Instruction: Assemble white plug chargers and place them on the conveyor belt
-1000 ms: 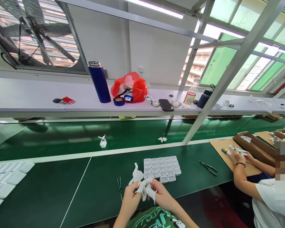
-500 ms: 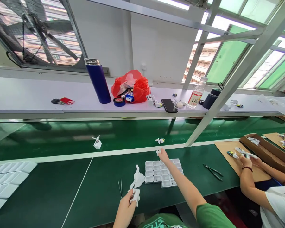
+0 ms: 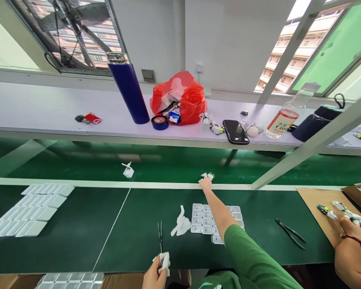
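Observation:
At the bottom, my left hand (image 3: 153,277) is closed on a crumpled white cloth (image 3: 165,261). Tweezers (image 3: 160,236) lie just beyond it, and a second white cloth-like piece (image 3: 181,222) rests to the right. My right hand (image 3: 205,184) stretches across the pale rail to a small white part with coloured bits (image 3: 209,176) on the green belt. It reaches the near side of that part; its fingertips are too small and hidden to show a grip. Under my right forearm sits a block of small white trays (image 3: 207,221), partly covered.
A white box-like part (image 3: 128,171) stands on the belt (image 3: 168,164). Pliers (image 3: 290,233) lie right, near a co-worker's hand (image 3: 350,228). White trays (image 3: 39,206) are at left. The shelf holds a blue flask (image 3: 129,92), red bag (image 3: 194,102), phone (image 3: 236,131) and bottle (image 3: 284,118). A slanted post (image 3: 303,150) crosses at right.
My right hand has moved forward to the small part on the belt. My left hand, still holding the cloth, has drawn lower. The view has shifted left and down.

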A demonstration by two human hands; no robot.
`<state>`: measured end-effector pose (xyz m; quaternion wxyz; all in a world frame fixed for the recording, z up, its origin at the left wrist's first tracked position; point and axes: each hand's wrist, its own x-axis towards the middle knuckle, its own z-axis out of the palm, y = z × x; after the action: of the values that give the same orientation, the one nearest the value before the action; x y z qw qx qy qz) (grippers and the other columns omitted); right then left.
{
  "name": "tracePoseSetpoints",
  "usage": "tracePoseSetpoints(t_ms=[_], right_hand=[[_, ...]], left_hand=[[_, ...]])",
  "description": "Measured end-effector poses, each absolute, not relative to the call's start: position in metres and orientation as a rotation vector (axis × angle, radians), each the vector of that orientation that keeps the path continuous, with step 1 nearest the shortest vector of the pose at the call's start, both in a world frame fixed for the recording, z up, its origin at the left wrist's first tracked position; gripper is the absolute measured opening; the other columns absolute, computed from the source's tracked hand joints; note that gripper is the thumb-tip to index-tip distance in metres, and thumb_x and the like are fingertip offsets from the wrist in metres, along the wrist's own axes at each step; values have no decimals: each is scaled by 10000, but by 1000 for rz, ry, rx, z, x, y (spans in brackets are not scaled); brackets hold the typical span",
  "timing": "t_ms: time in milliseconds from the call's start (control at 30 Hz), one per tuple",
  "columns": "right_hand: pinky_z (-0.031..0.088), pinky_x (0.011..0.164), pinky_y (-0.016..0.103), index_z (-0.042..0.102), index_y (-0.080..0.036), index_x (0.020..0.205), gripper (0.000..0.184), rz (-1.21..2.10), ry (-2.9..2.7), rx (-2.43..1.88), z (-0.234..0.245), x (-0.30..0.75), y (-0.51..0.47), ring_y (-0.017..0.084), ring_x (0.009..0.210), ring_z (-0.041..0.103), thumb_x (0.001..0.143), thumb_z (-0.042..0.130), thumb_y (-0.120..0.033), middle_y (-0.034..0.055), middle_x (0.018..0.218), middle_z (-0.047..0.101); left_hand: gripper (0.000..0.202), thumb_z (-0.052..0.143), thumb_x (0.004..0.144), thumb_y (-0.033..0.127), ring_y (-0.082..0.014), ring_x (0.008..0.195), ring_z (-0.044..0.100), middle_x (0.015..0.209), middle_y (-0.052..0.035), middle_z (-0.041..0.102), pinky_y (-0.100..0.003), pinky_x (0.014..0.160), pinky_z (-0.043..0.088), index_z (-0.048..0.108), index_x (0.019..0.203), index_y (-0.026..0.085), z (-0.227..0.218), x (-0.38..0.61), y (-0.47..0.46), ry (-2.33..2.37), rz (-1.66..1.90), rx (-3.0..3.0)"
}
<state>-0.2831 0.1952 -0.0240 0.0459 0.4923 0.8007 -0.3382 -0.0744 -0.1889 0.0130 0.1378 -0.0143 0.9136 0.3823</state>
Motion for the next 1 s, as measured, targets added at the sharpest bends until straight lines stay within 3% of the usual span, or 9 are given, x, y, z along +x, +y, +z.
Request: tracePoseSetpoints(t_ms=[200,300,433,500,633,800,900,1000], right_hand=[[478,900,314,689,-161,1071,281,-1018,2611,1404,-11,-272,202,254,1053,647,933,446,-185,133,1108,674],[464,862,293,675,-157,1036,335,-994,2718,1399,1,-237,208,241,1002,631,961,349,-177,123,1060,692],[447,821,288,655,-143,1039,365,-928,2799,1385,13,-195,213,239,970,612,980,298,-194,135,1083,679],[439,818,280,665,-149,1016,307,-903,2808,1285,15,-187,211,230,950,611,962,366,-190,112,1051,681],[435,821,258,667,-170,1116,270,-906,2775,1165,15,-186,202,197,925,619,897,512,-146,62,1063,685],[436,894,338,609,-134,1251,349,-547,2688,1314,14,-165,197,275,1103,619,912,613,-221,179,1248,635],[426,922,380,643,-121,1201,382,-321,2559,1332,12,-152,197,323,1167,618,871,716,-299,221,1253,638],[403,951,403,708,-152,1078,318,-341,2491,1316,8,-151,194,327,1155,639,838,765,-353,196,1163,698]], left_hand=[[318,485,766,335,-234,752,704,832,-65,756,-314,733,542,705,949,198,10,-98,-171,2310,1284,80],[364,490,804,241,-191,723,673,818,-38,723,-282,741,514,663,1117,173,3,-114,-143,2264,1136,151],[431,484,912,216,-178,798,663,1108,-98,701,-293,788,496,556,1335,173,-7,-123,-104,2305,804,506],[448,484,934,211,-210,891,679,1195,-127,676,-317,825,491,538,1377,181,-9,-124,-89,2309,614,667],[364,452,973,230,-266,988,683,1164,-138,672,-345,844,486,594,1303,172,-5,-124,-74,2359,387,814],[294,565,946,292,-294,1009,679,1110,-145,675,-362,860,487,641,1195,155,-5,-122,-76,2409,308,874],[329,604,940,377,-306,1013,671,1108,-155,662,-381,868,493,646,1176,152,-8,-116,-83,2439,301,890],[335,627,927,398,-312,1056,648,1160,-163,636,-387,877,497,632,1167,164,-12,-110,-86,2479,336,861]])
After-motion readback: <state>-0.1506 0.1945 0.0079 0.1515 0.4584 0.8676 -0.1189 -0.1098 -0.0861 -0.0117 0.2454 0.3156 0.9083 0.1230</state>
